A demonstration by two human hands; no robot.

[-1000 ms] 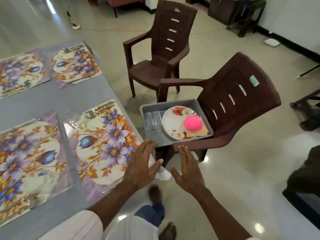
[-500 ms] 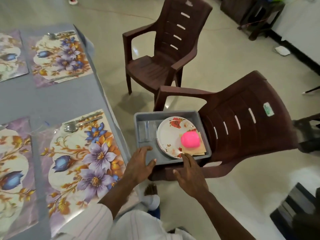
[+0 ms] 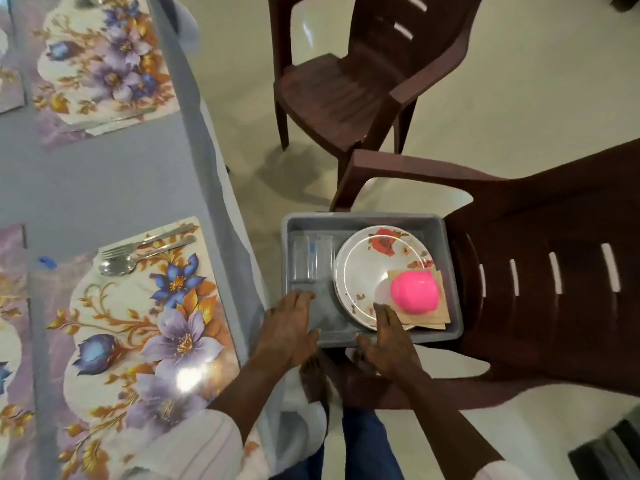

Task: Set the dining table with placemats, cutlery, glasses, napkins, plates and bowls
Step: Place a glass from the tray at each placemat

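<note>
A grey tray point(image 3: 367, 221) sits on the seat of a brown plastic chair point(image 3: 540, 271). In it lie a stack of white floral plates point(image 3: 367, 271), an upturned pink bowl point(image 3: 414, 289) on tan napkins point(image 3: 441, 315), and a clear glass point(image 3: 310, 259) at its left. My left hand point(image 3: 289, 330) hovers over the tray's near left corner, fingers straight. My right hand point(image 3: 389, 336) reaches over the near rim, fingertips at the plates' edge. Neither hand grips anything. On the table, a floral placemat point(image 3: 145, 327) carries a fork and spoon point(image 3: 138, 252).
A second brown chair point(image 3: 353, 81) stands farther back on the pale tiled floor. More floral placemats point(image 3: 100, 60) lie on the grey-blue tablecloth point(image 3: 104, 178), whose right edge hangs close to the tray. My legs and feet are below the tray.
Both hands have moved forward, from in front of the chair to the tray's near edge. My view has come closer and tilted down over the tray.
</note>
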